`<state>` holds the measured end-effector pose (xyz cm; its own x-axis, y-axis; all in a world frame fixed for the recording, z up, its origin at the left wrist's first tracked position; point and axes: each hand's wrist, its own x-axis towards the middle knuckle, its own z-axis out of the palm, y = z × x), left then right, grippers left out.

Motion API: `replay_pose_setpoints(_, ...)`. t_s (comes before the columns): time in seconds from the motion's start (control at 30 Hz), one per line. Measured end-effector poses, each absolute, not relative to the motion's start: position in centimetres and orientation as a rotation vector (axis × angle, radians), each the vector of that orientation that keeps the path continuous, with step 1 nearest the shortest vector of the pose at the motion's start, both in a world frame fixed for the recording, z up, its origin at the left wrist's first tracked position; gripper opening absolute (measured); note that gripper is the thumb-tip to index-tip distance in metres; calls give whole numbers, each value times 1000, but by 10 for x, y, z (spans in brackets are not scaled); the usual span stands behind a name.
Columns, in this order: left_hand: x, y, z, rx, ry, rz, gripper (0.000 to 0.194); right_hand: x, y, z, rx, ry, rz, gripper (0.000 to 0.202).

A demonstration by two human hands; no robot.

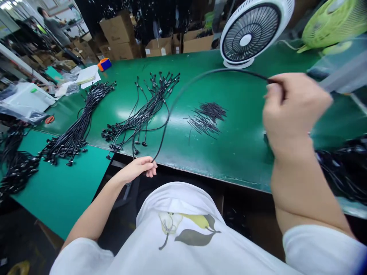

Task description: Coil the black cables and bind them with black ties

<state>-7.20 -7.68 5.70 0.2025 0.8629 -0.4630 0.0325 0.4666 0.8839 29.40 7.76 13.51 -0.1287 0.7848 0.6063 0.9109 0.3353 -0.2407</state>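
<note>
A single black cable (183, 90) arcs over the green table between my two hands. My left hand (143, 166), low at the table's front edge, is closed around one end of it. Raised at the right, my right hand (292, 103) pinches the other end; the tip is hidden in the fingers. Beyond my left hand lies a loose bundle of black cables with connectors (143, 110). A heap of short thin black strips (208, 116) sits on the table under the arc.
More cable bundles (83, 118) lie to the left, with another pile (346, 164) at the right. A white fan (245, 40) and a green fan (335, 25) stand at the back. An orange and blue tape roll (104, 64) rests near the far edge. Another person (54, 26) is far left.
</note>
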Motion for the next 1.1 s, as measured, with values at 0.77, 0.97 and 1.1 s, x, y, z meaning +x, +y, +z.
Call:
replay_pose_setpoints(0.77,-16,-18,43,1214,893,840,30,236,76,93,-1110,-2314,346,28)
replay_pose_setpoints(0.97,-54,-36,47,617,794,1148,26,229,110,45,-1180,-2389,433,25)
replay_pose_setpoints(1.1,-82,-36,57,399,727,1366,18,237,108,20,-1064,-2453,502,31)
